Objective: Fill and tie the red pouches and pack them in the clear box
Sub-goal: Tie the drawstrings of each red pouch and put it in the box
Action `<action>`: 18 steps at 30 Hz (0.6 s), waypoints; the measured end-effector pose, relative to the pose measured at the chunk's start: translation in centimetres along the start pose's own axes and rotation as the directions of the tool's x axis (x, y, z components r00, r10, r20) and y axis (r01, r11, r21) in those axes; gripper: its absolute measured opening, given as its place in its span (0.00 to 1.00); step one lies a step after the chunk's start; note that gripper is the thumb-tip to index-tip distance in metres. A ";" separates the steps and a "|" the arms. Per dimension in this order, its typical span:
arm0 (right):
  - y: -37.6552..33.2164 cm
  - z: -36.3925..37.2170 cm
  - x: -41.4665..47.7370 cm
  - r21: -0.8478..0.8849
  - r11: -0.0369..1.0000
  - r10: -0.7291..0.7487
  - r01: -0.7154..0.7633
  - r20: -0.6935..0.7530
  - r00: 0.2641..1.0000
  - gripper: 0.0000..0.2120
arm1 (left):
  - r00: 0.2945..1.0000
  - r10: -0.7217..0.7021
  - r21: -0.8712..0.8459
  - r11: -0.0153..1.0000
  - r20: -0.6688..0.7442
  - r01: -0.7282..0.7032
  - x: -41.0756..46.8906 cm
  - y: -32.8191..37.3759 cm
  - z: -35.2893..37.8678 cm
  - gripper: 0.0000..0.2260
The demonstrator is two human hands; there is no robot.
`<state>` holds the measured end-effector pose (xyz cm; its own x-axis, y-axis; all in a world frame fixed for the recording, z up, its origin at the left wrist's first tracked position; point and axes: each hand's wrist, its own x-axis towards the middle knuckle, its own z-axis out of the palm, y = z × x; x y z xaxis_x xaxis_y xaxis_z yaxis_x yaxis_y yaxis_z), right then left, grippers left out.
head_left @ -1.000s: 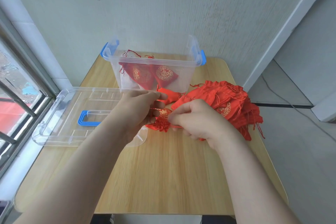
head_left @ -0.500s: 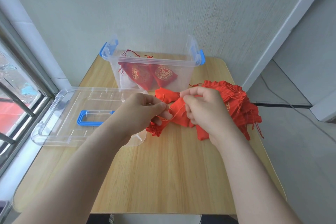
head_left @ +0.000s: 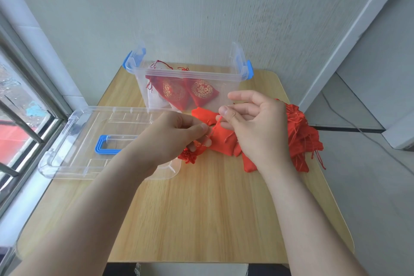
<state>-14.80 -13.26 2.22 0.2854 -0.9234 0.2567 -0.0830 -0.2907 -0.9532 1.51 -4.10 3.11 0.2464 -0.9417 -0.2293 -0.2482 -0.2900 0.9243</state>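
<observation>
pouch [head_left: 221, 142] against left hand [head_left: 173, 139] (cord [head_left: 215, 126] taut)

Bright, even daylight is coming through the window [head_left: 15, 98] on the left. The wide lens is bowing straight lines near the edges, and focus is looking sharp.

Right hand [head_left: 257, 127] raised off pouch [head_left: 221, 144], fingers [head_left: 242, 96] now splayed; drawstring [head_left: 216, 123] drawn taut toward left hand [head_left: 172, 134].

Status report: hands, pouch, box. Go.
Left hand pinches red pouch at neck. Right hand pinches drawstring, taut. Two packed pouches in clear box; lid off, nothing blocking.
</observation>
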 end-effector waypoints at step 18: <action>-0.2 0.3 -0.4 -0.014 0.999 0.042 -0.040 0.327 0.944 0.11 | 0.988 0.039 0.027 0.999 0.150 -0.043 0.1 -0.3 -0.7 0.15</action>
<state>-14.58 -12.78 2.30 0.5783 -0.8020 0.1498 -0.1074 -0.2568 -0.9605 2.30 -3.99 3.08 0.0936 -0.9671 -0.2366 -0.2842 -0.2537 0.9246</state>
